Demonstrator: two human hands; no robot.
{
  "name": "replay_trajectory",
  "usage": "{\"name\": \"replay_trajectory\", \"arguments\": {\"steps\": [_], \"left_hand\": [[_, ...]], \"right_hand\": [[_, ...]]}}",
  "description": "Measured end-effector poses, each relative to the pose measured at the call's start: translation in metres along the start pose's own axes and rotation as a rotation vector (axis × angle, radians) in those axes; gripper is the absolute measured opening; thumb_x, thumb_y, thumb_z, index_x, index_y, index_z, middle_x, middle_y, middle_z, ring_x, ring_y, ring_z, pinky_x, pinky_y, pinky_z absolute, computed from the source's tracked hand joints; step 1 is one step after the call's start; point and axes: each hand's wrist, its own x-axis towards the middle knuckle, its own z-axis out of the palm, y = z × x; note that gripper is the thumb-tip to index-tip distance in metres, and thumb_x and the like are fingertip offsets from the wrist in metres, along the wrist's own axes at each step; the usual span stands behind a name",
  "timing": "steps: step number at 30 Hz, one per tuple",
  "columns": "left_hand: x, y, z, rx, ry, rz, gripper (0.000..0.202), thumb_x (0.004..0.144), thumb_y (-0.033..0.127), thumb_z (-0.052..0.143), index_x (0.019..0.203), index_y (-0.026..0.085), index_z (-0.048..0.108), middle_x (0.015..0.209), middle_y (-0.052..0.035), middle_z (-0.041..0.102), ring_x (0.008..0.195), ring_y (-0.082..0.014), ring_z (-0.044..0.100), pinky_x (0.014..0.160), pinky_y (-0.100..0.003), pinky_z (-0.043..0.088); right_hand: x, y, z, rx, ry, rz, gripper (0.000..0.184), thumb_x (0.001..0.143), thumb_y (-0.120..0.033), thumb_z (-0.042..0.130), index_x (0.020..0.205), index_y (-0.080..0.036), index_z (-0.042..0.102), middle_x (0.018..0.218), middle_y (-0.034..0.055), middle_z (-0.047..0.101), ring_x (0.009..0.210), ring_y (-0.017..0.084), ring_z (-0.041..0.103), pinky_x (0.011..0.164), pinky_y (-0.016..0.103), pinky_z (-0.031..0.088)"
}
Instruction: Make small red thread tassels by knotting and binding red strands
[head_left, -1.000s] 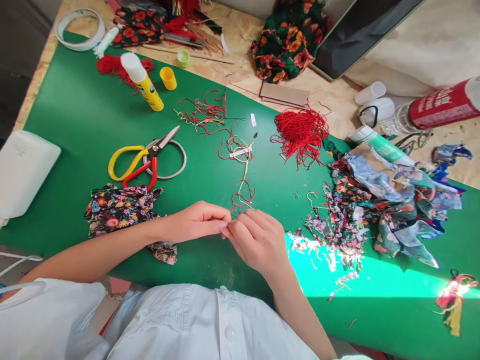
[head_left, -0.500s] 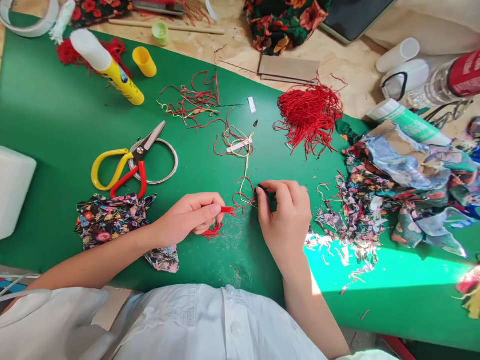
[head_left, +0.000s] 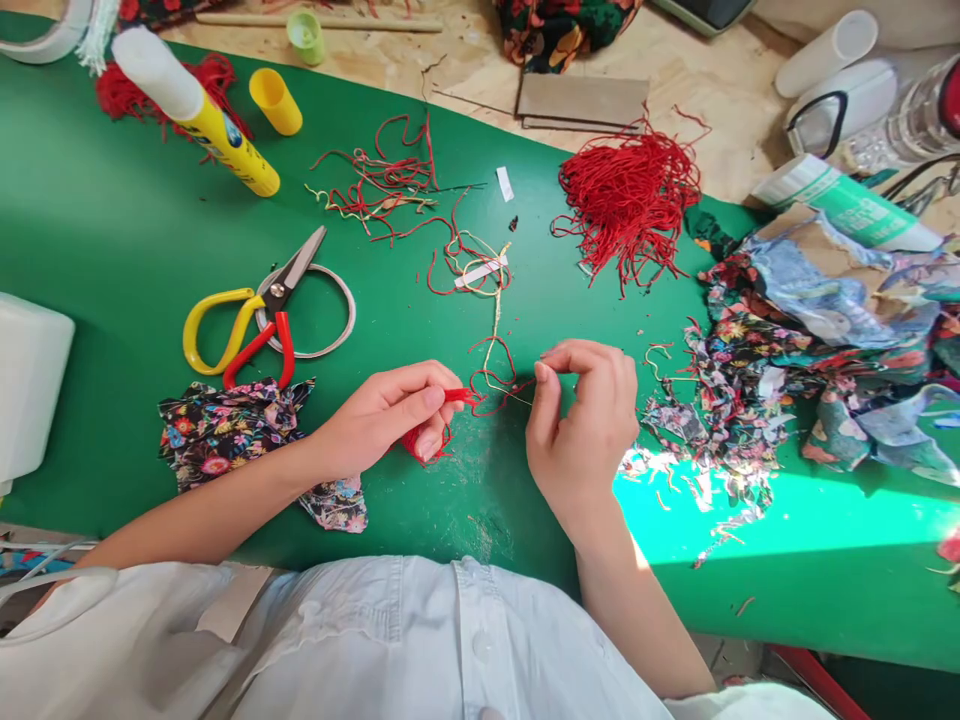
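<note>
My left hand [head_left: 397, 415] is closed on a red thread tassel [head_left: 459, 396], its bound end poking out past the thumb and its loose strands hanging below the fingers. To the right, my right hand [head_left: 585, 430] pinches a thin thread [head_left: 521, 399] between thumb and forefinger. That thread runs back toward the tassel; its exact end in the fingertips is hidden. Loose red and cream cord [head_left: 493, 350] lies on the green mat between and above the hands. Left of my left hand are scissors [head_left: 276, 292] with one yellow and one red handle, resting over a tape ring [head_left: 351, 310].
A heap of red threads [head_left: 630, 205] lies at the back right. Fabric scraps [head_left: 735, 400] spread along the right side. Floral cloth [head_left: 225, 430] is under my left forearm. A yellow glue stick [head_left: 232, 150], its cap [head_left: 276, 101] and a white block [head_left: 30, 385] stand left.
My right hand has moved slightly right and up, away from the left, with the thread stretched between them. My left hand still holds the tassel, slightly higher. The camera view has shifted a little.
</note>
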Motion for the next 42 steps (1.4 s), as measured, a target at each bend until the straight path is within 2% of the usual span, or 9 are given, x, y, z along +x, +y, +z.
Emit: {"name": "replay_trajectory", "arguments": {"steps": [4, 7, 10, 13, 18, 25, 31, 36, 42], "left_hand": [[0.000, 0.003, 0.002, -0.096, -0.004, 0.011, 0.024, 0.092, 0.034, 0.050, 0.082, 0.014, 0.055, 0.074, -0.0012, 0.061, 0.044, -0.0032, 0.048, 0.047, -0.020, 0.044], [0.000, 0.004, 0.003, -0.142, -0.018, 0.011, 0.024, 0.092, 0.034, 0.051, 0.079, 0.014, 0.051, 0.081, -0.0029, 0.066, 0.041, -0.0018, 0.048, 0.044, -0.019, 0.044], [0.000, 0.002, 0.003, -0.164, -0.056, 0.001, 0.023, 0.093, 0.036, 0.048, 0.081, 0.015, 0.049, 0.066, 0.0023, 0.062, 0.037, -0.0034, 0.048, 0.042, -0.018, 0.044], [-0.001, -0.001, 0.001, -0.129, -0.087, -0.020, 0.023, 0.094, 0.038, 0.046, 0.085, 0.017, 0.050, 0.055, 0.0066, 0.054, 0.036, -0.0052, 0.050, 0.041, -0.018, 0.045], [-0.002, -0.002, 0.000, -0.004, -0.057, -0.036, 0.024, 0.092, 0.037, 0.049, 0.083, 0.015, 0.051, 0.066, 0.0046, 0.056, 0.044, -0.0041, 0.055, 0.043, -0.016, 0.043], [-0.001, 0.003, 0.003, 0.080, 0.003, -0.046, 0.027, 0.089, 0.039, 0.053, 0.079, 0.014, 0.053, 0.059, 0.0056, 0.048, 0.045, -0.0029, 0.040, 0.045, -0.016, 0.038], [-0.002, 0.005, 0.003, 0.173, 0.041, -0.073, 0.029, 0.089, 0.041, 0.053, 0.077, 0.014, 0.053, 0.065, 0.0027, 0.049, 0.053, -0.0048, 0.042, 0.050, -0.017, 0.034], [-0.003, 0.004, -0.001, 0.208, -0.016, -0.068, 0.029, 0.091, 0.039, 0.051, 0.076, 0.015, 0.053, 0.058, 0.0049, 0.042, 0.053, -0.0059, 0.037, 0.052, -0.020, 0.032], [-0.004, 0.003, -0.004, 0.116, -0.101, -0.114, 0.025, 0.089, 0.038, 0.055, 0.080, 0.015, 0.055, 0.059, 0.0049, 0.041, 0.053, -0.0064, 0.036, 0.051, -0.021, 0.031]], "right_hand": [[-0.006, -0.017, -0.008, 0.361, -0.010, 0.028, 0.017, 0.085, -0.004, 0.054, 0.091, -0.020, 0.051, 0.080, 0.0017, 0.061, 0.075, 0.013, 0.057, 0.066, 0.029, 0.049], [-0.010, -0.029, -0.009, 0.509, -0.003, -0.046, 0.025, 0.079, 0.001, 0.059, 0.093, -0.019, 0.054, 0.080, 0.0019, 0.065, 0.075, 0.013, 0.060, 0.065, 0.030, 0.051], [-0.012, -0.039, -0.009, 0.581, -0.018, -0.096, 0.030, 0.074, 0.005, 0.065, 0.093, -0.018, 0.057, 0.080, 0.0024, 0.069, 0.073, 0.013, 0.062, 0.064, 0.030, 0.053], [-0.012, -0.045, -0.009, 0.593, -0.049, -0.090, 0.032, 0.072, 0.005, 0.067, 0.094, -0.018, 0.060, 0.078, 0.0020, 0.071, 0.070, 0.012, 0.060, 0.061, 0.028, 0.053], [-0.009, -0.049, -0.012, 0.582, -0.096, -0.098, 0.030, 0.073, 0.003, 0.069, 0.093, -0.018, 0.063, 0.074, -0.0009, 0.074, 0.065, 0.011, 0.062, 0.062, 0.027, 0.052], [-0.009, -0.046, -0.010, 0.595, -0.106, -0.106, 0.025, 0.072, 0.001, 0.071, 0.085, -0.020, 0.065, 0.079, 0.0002, 0.075, 0.067, 0.012, 0.067, 0.061, 0.028, 0.053], [-0.011, -0.043, -0.010, 0.504, -0.090, -0.093, 0.021, 0.075, -0.006, 0.071, 0.083, -0.024, 0.063, 0.077, -0.0017, 0.073, 0.067, 0.013, 0.066, 0.059, 0.030, 0.053], [-0.012, -0.040, -0.008, 0.464, -0.059, -0.039, 0.019, 0.075, -0.009, 0.072, 0.084, -0.024, 0.065, 0.077, -0.0002, 0.070, 0.068, 0.013, 0.063, 0.061, 0.030, 0.052], [-0.012, -0.039, -0.008, 0.504, -0.056, 0.002, 0.015, 0.077, -0.010, 0.070, 0.082, -0.022, 0.064, 0.074, -0.0003, 0.067, 0.067, 0.013, 0.061, 0.063, 0.031, 0.052]]}}
